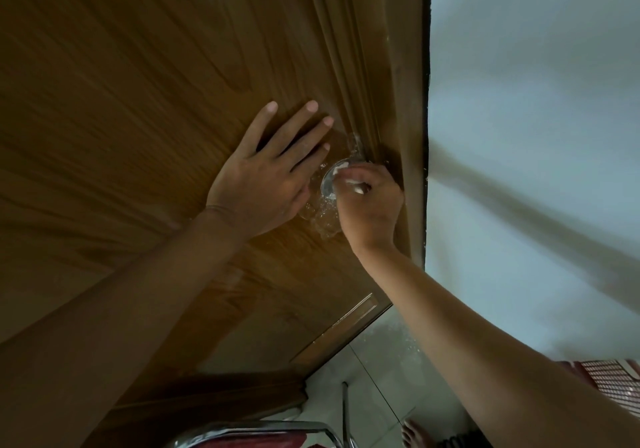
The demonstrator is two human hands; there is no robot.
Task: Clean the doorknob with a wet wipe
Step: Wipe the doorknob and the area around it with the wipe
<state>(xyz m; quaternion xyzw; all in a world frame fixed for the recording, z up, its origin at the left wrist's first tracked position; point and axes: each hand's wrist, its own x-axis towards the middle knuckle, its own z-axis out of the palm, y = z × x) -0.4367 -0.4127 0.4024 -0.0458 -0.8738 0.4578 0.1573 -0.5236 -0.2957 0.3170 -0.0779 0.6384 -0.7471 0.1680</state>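
A round metal doorknob [329, 181] sticks out of a brown wooden door [138, 101], with clear crinkled plastic film [323, 219] around its base. My right hand [370, 205] curls over the knob and pinches a white wet wipe [353, 184] against it; only small bits of the wipe show between the fingers. My left hand [266, 170] lies flat on the door just left of the knob, fingers straight and spread.
The door's edge [415, 136] runs down beside a pale wall [536, 136] on the right. Below are a tiled floor [374, 378], a chrome chair frame [263, 430] with a red seat, a bare foot [415, 433] and a red patterned cloth [613, 382].
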